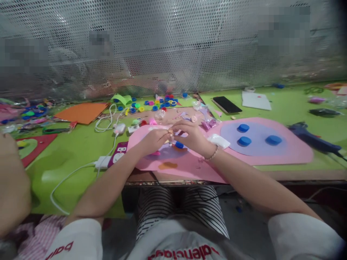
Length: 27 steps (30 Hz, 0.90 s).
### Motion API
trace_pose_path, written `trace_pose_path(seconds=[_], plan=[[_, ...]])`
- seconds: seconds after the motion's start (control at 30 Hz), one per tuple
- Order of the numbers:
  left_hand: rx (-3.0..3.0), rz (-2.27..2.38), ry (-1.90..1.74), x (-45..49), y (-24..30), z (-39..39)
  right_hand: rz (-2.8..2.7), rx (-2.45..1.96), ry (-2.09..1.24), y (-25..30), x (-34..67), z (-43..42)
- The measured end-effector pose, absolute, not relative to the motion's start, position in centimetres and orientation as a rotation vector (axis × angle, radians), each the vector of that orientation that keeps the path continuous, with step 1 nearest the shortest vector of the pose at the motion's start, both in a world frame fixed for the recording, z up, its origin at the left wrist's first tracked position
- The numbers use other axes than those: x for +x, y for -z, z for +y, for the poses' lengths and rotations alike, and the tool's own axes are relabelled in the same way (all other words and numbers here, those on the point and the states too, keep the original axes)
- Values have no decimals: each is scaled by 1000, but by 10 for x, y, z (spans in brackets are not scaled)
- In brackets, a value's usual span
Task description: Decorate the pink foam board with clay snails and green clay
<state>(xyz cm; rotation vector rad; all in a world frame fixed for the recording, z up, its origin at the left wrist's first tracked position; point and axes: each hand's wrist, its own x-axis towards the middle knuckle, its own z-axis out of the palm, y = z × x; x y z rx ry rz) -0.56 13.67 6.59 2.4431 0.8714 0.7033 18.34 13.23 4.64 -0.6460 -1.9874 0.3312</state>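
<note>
We see the left hand [156,139] and the right hand [191,134] meet at the near side of the green table [67,151]. The fingertips of both pinch a small shiny thing [171,138], too little and blurry for us to tell what it is. It is between the fingers, over the purple patch [165,153] of the left pink sheet [148,165]. A blue cap [179,144] is just by the right fingertips, and an orange patch [168,165] lies nearer to us.

On the right we see the right pink sheet [300,151], with a purple oval [260,139] and three blue caps [244,141] on it. A blue glue gun [317,139] lies at its right end. Far past the hands are lots of bright caps [155,108], and a black phone [227,104] lies to their right.

We think the step in hand is fiddly finger work on the little thing. The next move, we guess, calls for a soft, steady pinch, so it does not slip
</note>
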Motion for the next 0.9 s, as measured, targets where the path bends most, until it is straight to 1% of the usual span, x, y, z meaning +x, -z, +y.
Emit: trace_pose_path(seconds=[0.3,0.4,0.57,0.63,0.77,0.9], plan=[[1908,946,-693,-3,-61,135,-1960,-743,-341,-50,189,130],[1796,937,-752,-3,-64,135,-1896,-817,-428,-51,189,129],[1757,918,-830,-3,-68,137,-1617,-824,-699,-50,189,133],[1755,929,-828,-4,-67,139,-1669,-772,-726,-49,190,134],[1785,950,-805,-6,-61,143,-1893,-711,-524,-47,189,135],[1861,994,-667,-4,-59,141,-1907,-643,-348,-40,186,138]])
